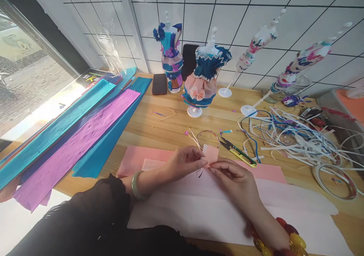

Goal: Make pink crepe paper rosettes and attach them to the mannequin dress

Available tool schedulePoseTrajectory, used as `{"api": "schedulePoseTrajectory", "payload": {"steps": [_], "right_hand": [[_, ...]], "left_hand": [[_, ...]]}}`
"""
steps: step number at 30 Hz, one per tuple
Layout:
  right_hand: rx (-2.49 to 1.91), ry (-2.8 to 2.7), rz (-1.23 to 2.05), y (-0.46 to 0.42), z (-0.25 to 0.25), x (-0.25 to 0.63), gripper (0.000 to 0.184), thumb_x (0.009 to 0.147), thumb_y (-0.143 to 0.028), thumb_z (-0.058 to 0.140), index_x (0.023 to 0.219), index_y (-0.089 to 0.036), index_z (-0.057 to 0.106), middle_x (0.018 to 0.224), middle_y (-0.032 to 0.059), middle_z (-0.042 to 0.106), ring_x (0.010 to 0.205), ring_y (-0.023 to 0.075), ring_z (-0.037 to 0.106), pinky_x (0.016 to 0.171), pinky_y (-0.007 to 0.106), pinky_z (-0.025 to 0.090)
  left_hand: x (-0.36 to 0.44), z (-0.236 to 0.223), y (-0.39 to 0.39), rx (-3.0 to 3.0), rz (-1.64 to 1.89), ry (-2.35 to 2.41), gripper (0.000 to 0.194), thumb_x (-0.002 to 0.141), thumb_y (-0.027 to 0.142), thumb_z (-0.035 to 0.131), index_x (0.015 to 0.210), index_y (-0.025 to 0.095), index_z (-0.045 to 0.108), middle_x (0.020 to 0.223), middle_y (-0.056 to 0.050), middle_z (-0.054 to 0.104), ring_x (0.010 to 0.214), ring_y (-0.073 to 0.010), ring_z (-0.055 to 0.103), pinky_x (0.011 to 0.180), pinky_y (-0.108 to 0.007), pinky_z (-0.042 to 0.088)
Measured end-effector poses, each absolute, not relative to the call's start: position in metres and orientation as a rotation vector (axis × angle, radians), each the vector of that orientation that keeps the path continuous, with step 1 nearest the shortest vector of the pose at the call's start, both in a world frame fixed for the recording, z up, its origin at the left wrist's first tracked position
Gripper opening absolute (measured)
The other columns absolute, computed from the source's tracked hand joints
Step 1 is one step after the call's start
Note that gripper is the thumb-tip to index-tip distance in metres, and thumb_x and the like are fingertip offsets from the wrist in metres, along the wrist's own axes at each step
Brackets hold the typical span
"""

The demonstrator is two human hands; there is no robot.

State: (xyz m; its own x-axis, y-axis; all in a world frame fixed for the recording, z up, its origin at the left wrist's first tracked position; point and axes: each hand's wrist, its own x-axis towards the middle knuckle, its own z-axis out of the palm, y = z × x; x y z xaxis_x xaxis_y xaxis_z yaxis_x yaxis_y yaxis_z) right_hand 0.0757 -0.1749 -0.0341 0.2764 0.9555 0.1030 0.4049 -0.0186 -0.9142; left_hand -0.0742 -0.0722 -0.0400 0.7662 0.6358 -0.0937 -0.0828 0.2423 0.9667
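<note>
Between my two hands is a small piece of pink crepe paper point(211, 153), gathered along its lower edge. My left hand point(187, 161) pinches its left side with thumb and fingers. The right-hand side is gripped by my right hand point(234, 176), thumb against the fingers. Under both hands lie long sheets of pale pink paper point(182, 210) and a darker pink strip point(136, 157). Just beyond the fingers is a ring of thin wire point(209, 133). Yellow and black thread snips point(239, 153) rest to the right of it.
Dress forms in paper outfits point(203, 78) stand along the tiled wall, beside bare-stemmed ones point(301, 66). Left lie blue and purple crepe strips point(82, 135). A phone point(159, 84) sits at the back. Right are tangled paper scraps point(292, 135) and a tape roll point(335, 182).
</note>
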Motion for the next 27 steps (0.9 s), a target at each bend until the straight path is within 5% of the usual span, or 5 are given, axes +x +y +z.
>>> {"api": "schedulePoseTrajectory", "payload": {"steps": [8,21,27], "right_hand": [[-1.495,-1.619,0.51,-0.1751,-0.0284,0.0766,0.016,0.082,-0.018,0.055,0.085,-0.025,0.068,0.087,0.0035,0.068,0.086,0.0171,0.062,0.077,0.03,0.05],[-1.423,-1.773,0.471,-0.1759,-0.0322,0.0794,0.016,0.082,-0.014,0.054,0.087,-0.023,0.065,0.091,0.0042,0.066,0.085,0.0157,0.062,0.074,0.027,0.05],[-1.448,-1.75,0.509,-0.1775,-0.0332,0.0791,0.016,0.083,-0.015,0.053,0.089,-0.023,0.065,0.09,0.0048,0.065,0.086,0.0164,0.061,0.075,0.028,0.049]], "left_hand": [[-0.0709,-0.0403,-0.0718,1.04,0.49,0.577,0.044,0.062,0.028,0.074,0.097,0.012,0.054,0.073,-0.003,0.065,0.066,-0.0115,0.06,0.068,-0.026,0.045],[-0.0697,-0.0382,-0.0715,0.958,0.484,0.554,0.027,0.059,0.026,0.075,0.076,0.01,0.06,0.071,-0.002,0.065,0.067,-0.0084,0.059,0.067,-0.022,0.044],[-0.0697,-0.0425,-0.0713,0.984,0.498,0.569,0.027,0.062,0.03,0.074,0.069,0.011,0.056,0.061,0.001,0.059,0.056,-0.0059,0.053,0.054,-0.018,0.039]]}}
